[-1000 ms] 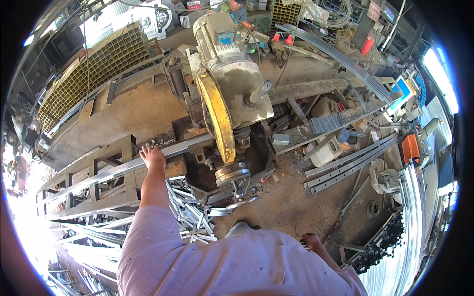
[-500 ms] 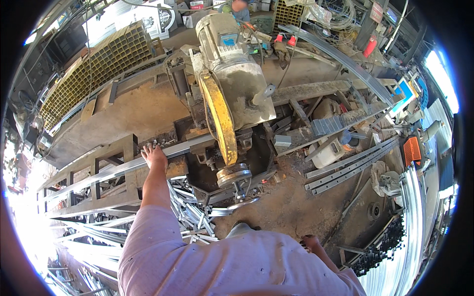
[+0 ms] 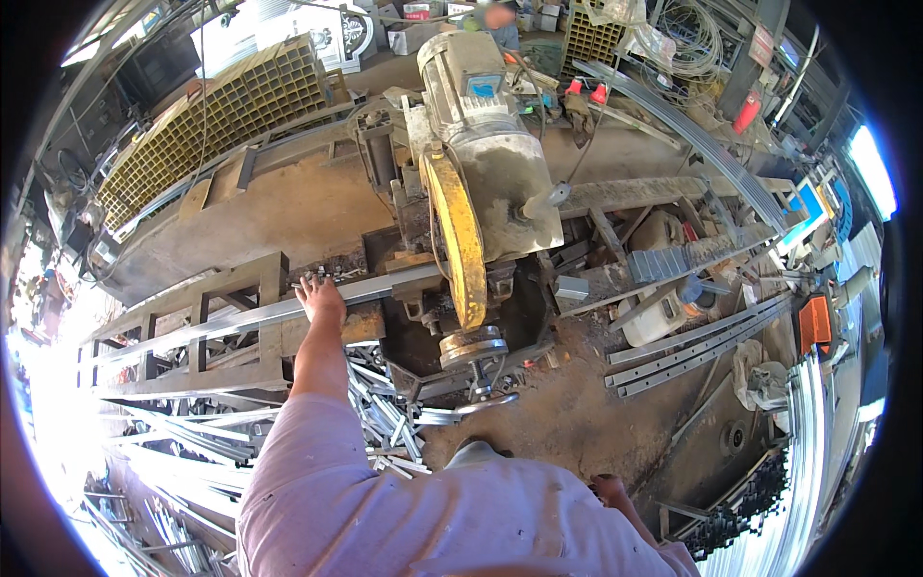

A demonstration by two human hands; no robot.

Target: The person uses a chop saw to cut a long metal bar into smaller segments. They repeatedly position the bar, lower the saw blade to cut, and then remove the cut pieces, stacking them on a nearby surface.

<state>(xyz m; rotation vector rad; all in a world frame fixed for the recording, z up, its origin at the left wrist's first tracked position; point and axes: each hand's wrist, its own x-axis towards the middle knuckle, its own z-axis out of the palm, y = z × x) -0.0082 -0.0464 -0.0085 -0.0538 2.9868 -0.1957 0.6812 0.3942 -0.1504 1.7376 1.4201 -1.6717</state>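
Observation:
A long, silvery metal tube (image 3: 245,317) lies across a steel support frame (image 3: 274,298) on the left and runs to the cutting machine. My left hand (image 3: 321,298) rests on top of this tube, left of the machine, its fingers stretched out and spread. The machine has a yellow curved blade guard (image 3: 456,240) and a dusty grey motor (image 3: 471,82). In front of the guard is a round clamp wheel (image 3: 473,346) with a handle; neither hand touches it. Low beside my body on the right, my right hand (image 3: 608,489) hangs in shadow, its fingers unclear.
Short metal offcuts (image 3: 389,413) lie heaped below the support frame. On the right are punched metal bars (image 3: 697,351), a white jug (image 3: 654,319) and an orange box (image 3: 814,324). Yellowish square tubes (image 3: 221,120) are stacked at the back left. A person (image 3: 495,19) is at the far side.
The whole view has shifted slightly, so the scene sits further right in the picture. My left hand stays on the tube, and my right hand stays low at my side.

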